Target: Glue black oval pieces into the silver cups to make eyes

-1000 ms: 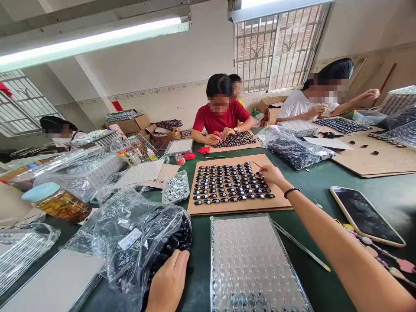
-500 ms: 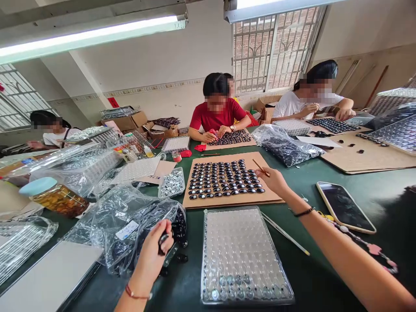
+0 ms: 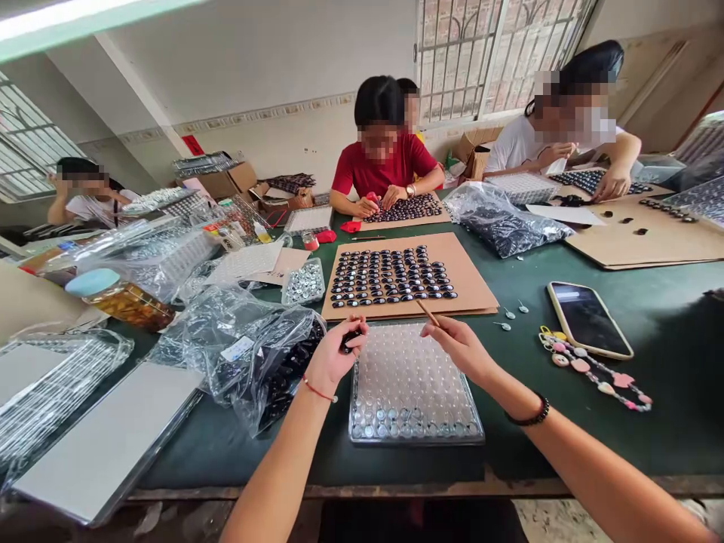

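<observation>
Dark glossy piece (image 3: 351,343), centre of the frame: curled in the fingers of the left hand (image 3: 332,356), which close around it; whether more than one piece lies in that grip cannot be told from here. The right hand (image 3: 467,351), just right of centre, pinches a thin brown stick (image 3: 428,312) whose tip points up and to the left. Half a second ago the left hand was over the bag at left and the right hand stood at the far side of the laid-out rows; both have since come in to the far corners of the clear tray (image 3: 415,381), at lower centre. The work thus appears to stand between picking up and laying down, with the piece in hand and away from the rows. Silvery round items show in the tray's nearest cells.

Beyond the tray, the cardboard sheet (image 3: 473,285) carries rows of black ovals (image 3: 390,277), with bare board to their right. Left of it sit a tub of silvery discs (image 3: 304,282) and, nearer, a clear bag (image 3: 226,320) slumped open over loose black pieces (image 3: 286,377). The green surface (image 3: 571,445) bears at right a phone (image 3: 589,320) and a beaded strand (image 3: 608,378). At upper centre a co-worker in red (image 3: 390,172) bends over another filled board.
</observation>
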`<control>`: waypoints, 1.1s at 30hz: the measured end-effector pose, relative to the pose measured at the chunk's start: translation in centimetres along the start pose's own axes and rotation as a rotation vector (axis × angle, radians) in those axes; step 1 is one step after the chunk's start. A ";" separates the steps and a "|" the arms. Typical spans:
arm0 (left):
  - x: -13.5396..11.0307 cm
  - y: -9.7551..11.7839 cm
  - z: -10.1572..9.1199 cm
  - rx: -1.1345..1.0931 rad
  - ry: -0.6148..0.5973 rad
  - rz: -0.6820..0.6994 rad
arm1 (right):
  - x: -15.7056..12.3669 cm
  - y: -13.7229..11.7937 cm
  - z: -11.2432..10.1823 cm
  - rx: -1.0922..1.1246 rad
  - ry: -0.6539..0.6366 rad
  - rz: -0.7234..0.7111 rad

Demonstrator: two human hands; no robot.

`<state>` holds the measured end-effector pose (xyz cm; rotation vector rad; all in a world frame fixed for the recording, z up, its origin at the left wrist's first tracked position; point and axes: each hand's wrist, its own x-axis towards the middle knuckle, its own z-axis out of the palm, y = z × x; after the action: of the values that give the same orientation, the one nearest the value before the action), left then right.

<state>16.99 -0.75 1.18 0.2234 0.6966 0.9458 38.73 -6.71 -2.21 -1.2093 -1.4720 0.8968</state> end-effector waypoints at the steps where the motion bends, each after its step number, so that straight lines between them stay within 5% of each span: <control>1: 0.1 -0.3 -0.2 0.013 -0.016 -0.011 | -0.5 -0.3 0.5 0.038 -0.030 0.008; 5: 0.1 -1.5 -1.0 0.129 -0.086 -0.026 | -2.4 -1.3 2.4 0.142 -0.164 -0.002; 12: 0.1 -3.0 -1.0 0.249 -0.068 -0.028 | -4.2 -1.6 3.5 -0.079 -0.422 -0.129; 20: -0.5 -2.7 -0.8 0.246 -0.065 -0.066 | -4.4 -1.7 3.8 -0.310 -0.501 -0.322; 28: -0.6 -2.7 -0.7 0.317 -0.117 -0.062 | -3.9 -1.8 3.1 -0.162 -0.265 -0.300; 33: -0.8 -3.3 -0.6 0.725 -0.096 0.085 | -3.2 -1.4 2.4 -0.235 -0.070 -0.321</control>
<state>18.52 -3.33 -0.42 0.9365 0.9254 0.7231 36.08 -10.04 -2.24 -1.0728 -1.8054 0.5646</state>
